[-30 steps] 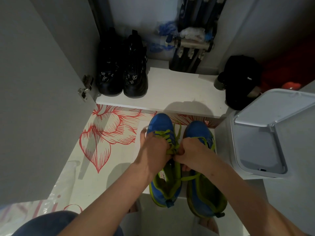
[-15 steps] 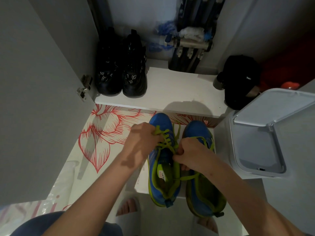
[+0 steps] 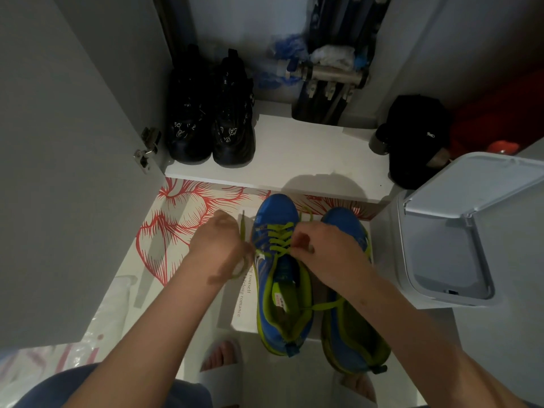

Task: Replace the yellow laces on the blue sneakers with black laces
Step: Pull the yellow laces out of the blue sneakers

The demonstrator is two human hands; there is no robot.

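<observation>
Findings, largest item first.

1. The open cupboard door (image 3: 73, 172) stands at my left. The white shelf (image 3: 309, 148) lies ahead.
2. A grey bin (image 3: 441, 260) sits at my right, close beside the work area, with its lid tipped up.
3. A flowered box (image 3: 182, 225) lies on the floor below the shelf edge. It serves as the bench for this job and keeps the pair off the floor within my reach.
4. Black boots (image 3: 212, 119) stand on the shelf, well apart from the work.
5. The blue sneakers (image 3: 276, 213) stand side by side on the box, toes to the shelf and heels to me, so the eyelets face up. I am working on the one at my left.
6. My left hand (image 3: 219, 248) is just beside that sneaker. Its fingers are pressed together, pinching a free end of the yellow lace (image 3: 279, 240), whose tip stands up above the hand. The hand is blurred.
7. My right hand (image 3: 326, 251) rests over the eyelets. Its fingers are curled and appear to pinch the lace at the upper crossings, likely to steady the sneaker.

Judgement: unlacing has barely begun, as most crossings remain threaded. No black laces are in view.
</observation>
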